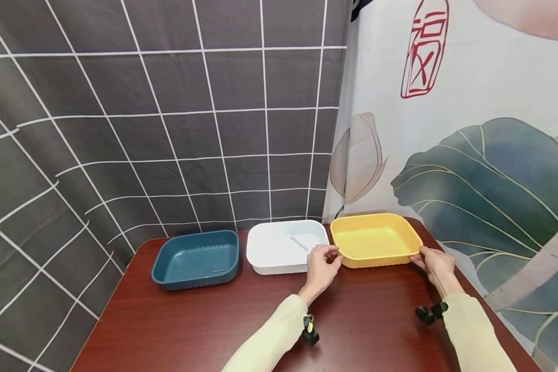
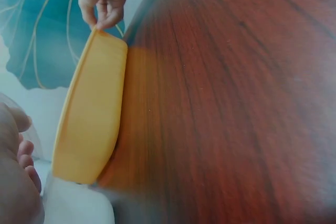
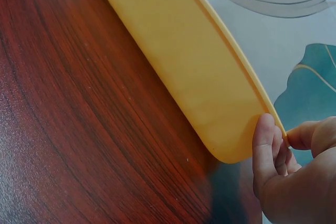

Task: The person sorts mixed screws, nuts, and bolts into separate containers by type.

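A yellow plastic tray (image 1: 376, 258) sits at the right end of the row of trays. My right hand (image 1: 437, 266) pinches its front right corner, with thumb and fingers on either side of the rim (image 3: 247, 72) in the right wrist view. Beside its front left corner is my left hand (image 1: 322, 266), fingers loosely bent. The left wrist view shows a gap between the left hand (image 2: 18, 166) and the yellow tray (image 2: 92, 114). Just behind that hand stands a white tray (image 1: 279, 268), holding a thin pale rod-like piece (image 1: 299, 243).
A dark blue tray (image 1: 195, 281) stands at the left with a small light piece (image 1: 218, 271) inside. All three trays are on a reddish-brown table (image 1: 190, 330). Behind it hang a grey gridded cloth (image 1: 167, 129) and a white cloth with printed leaves (image 1: 483, 175).
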### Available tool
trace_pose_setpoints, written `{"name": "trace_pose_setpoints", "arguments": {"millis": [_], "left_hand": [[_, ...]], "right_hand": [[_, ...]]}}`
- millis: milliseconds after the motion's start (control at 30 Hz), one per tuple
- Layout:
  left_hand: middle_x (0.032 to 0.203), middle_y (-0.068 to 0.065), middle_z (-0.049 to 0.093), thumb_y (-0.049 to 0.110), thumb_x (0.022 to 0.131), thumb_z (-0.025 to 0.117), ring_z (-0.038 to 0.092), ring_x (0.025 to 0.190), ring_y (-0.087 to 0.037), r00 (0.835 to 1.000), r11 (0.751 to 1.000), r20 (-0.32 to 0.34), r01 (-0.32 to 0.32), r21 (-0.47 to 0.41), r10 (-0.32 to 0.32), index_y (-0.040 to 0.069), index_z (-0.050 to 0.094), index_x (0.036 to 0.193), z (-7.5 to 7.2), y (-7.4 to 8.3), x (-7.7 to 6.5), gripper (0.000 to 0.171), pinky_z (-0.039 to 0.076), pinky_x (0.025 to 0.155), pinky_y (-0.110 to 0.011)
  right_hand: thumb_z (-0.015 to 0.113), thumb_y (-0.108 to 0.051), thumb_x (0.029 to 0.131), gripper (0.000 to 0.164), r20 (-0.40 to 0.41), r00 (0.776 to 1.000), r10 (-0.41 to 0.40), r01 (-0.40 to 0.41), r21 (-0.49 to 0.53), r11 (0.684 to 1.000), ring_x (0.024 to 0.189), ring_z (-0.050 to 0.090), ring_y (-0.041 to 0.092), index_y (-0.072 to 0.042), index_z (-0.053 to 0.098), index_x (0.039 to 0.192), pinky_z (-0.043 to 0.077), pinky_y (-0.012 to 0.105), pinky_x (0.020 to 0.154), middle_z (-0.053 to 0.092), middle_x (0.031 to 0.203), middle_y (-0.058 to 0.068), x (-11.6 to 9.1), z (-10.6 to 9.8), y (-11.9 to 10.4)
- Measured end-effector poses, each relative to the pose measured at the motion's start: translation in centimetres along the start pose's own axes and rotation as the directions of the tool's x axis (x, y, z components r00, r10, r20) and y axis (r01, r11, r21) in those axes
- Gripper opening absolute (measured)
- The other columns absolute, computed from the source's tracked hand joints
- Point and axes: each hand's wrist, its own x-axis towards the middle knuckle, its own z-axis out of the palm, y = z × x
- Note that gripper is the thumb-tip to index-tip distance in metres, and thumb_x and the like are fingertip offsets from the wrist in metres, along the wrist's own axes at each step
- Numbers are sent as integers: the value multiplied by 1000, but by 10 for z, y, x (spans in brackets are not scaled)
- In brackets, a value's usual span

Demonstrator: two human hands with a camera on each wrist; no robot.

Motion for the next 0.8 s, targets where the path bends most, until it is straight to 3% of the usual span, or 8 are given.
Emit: {"name": "trace_pose_setpoints", "arguments": {"millis": [100,467,633,800], "left_hand": [[82,-6,70,2,77,79,64,76,-23,1000,1000,-21,-10,-23,9,0,75,94,-12,-1,-8,17,53,74,-25],[82,-10,69,-4,74,80,64,68,-25,997,995,-26,74,-71,-76,-1,74,94,-55,-12,-46,21,55,60,-29],[83,-13,70,-5,74,80,65,69,-26,993,989,0,114,-98,-114,-1,74,95,-67,-15,-62,23,58,61,-34],[85,-12,70,-3,76,80,64,71,-22,982,977,57,184,-108,-179,-1,73,98,-75,-18,-75,24,56,64,-30]], "right_hand": [[53,-6,99,12,2,1000,8,-8,5,1000,52,67,13,5,53,105,59,23,60,63,59,5,0,0,-1],[53,-8,100,15,-3,1000,11,-11,4,1000,53,68,12,5,52,109,59,21,60,62,60,4,-2,-1,-4],[53,-7,99,18,-15,1000,15,-15,-12,1000,53,67,12,6,51,111,59,22,60,62,60,4,1,-1,-1],[53,-8,100,20,-6,1000,23,-24,-8,1000,53,68,13,7,51,114,59,22,60,62,60,4,2,0,0]]}}
